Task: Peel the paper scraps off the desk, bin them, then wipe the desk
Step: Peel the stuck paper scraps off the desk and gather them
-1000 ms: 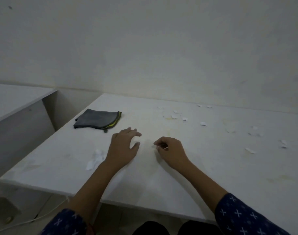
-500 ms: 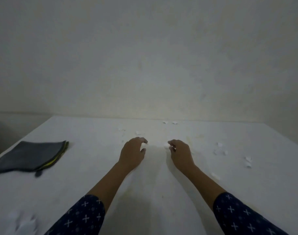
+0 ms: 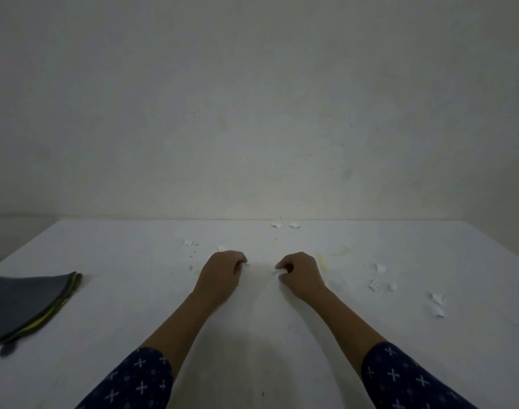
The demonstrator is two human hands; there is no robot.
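Note:
Both my hands lie on the white desk (image 3: 134, 290) with fingers curled. My left hand (image 3: 221, 274) pinches a small white paper scrap (image 3: 245, 264) at its fingertips. My right hand (image 3: 301, 274) holds another white scrap (image 3: 277, 273) between thumb and fingers. More white scraps are stuck to the desk: one pair near the far edge (image 3: 276, 224), one at the middle left (image 3: 188, 242), and several at the right (image 3: 376, 283). A folded grey cloth (image 3: 25, 305) with a yellow-green edge lies at the left.
A plain pale wall (image 3: 252, 113) rises right behind the desk's far edge. Yellowish stains (image 3: 338, 252) mark the desk beyond my right hand. No bin is in view.
The view has swung right and lifted, so the cloth slid to the left edge. Both hands reached farther across the desk and curled tighter on scraps.

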